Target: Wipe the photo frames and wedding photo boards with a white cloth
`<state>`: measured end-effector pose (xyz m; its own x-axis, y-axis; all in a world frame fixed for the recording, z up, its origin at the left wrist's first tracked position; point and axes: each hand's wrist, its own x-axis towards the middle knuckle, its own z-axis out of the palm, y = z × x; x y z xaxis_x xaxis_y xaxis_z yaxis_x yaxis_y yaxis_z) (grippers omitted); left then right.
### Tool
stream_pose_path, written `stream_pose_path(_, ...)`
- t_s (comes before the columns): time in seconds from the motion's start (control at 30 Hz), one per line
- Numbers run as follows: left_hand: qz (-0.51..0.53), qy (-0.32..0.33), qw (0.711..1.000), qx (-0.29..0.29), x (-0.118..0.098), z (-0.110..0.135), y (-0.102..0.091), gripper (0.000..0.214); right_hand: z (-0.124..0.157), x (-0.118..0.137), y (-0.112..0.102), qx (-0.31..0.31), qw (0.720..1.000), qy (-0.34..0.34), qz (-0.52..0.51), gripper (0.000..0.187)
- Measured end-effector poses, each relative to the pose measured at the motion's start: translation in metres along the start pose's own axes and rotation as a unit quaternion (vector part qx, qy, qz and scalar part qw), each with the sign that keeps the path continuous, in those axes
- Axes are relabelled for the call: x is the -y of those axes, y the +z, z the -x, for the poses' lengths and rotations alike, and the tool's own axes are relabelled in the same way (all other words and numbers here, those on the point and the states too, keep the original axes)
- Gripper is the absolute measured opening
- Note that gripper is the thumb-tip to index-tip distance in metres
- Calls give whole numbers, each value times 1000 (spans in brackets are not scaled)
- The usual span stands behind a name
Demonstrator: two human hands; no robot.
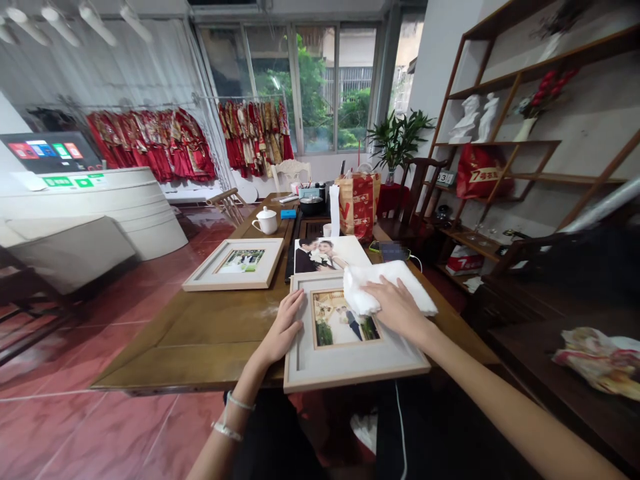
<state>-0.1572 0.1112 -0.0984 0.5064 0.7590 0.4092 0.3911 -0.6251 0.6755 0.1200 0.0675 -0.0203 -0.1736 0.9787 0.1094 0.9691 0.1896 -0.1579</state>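
A pale framed wedding photo (350, 363) lies flat at the near edge of the wooden table (210, 333). My left hand (285, 327) rests on the frame's left side, fingers stretched out flat. My right hand (397, 307) presses down on a folded white cloth (385, 280) that covers the frame's upper right part, fingers spread over the cloth. An unframed wedding print (327, 253) lies just behind the frame.
A second framed photo (235, 263) lies to the left on the table. Farther back stand a white teapot (267, 220), a red paper bag (359, 203) and a phone (393, 251). A wooden shelf (505, 140) fills the right wall; red garments (150, 143) hang at the back.
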Motion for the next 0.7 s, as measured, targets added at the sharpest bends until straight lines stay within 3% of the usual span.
stream_pose_path(0.07,-3,3,1000,-4,1,0,0,64,-17,5,8,-12,1000,-3,-6,62)
stream_pose_path(0.17,-2,1,1000,-1,2,0,1,64,-21,23,12,20,998,-49,-32,67)
stream_pose_path(0.33,16,-7,1000,-1,-1,1,0,59,22,51,7,89,964,-213,-131,64)
stream_pose_path(0.47,16,-12,1000,4,-5,1,-1,58,56,50,-15,129,935,-266,-193,54)
stream_pose_path(0.57,11,-16,1000,8,-9,0,-3,59,65,35,-33,160,932,-253,-207,49)
stream_pose_path(0.7,6,-18,1000,13,-12,-1,-4,56,60,9,-34,148,963,-153,-167,53)
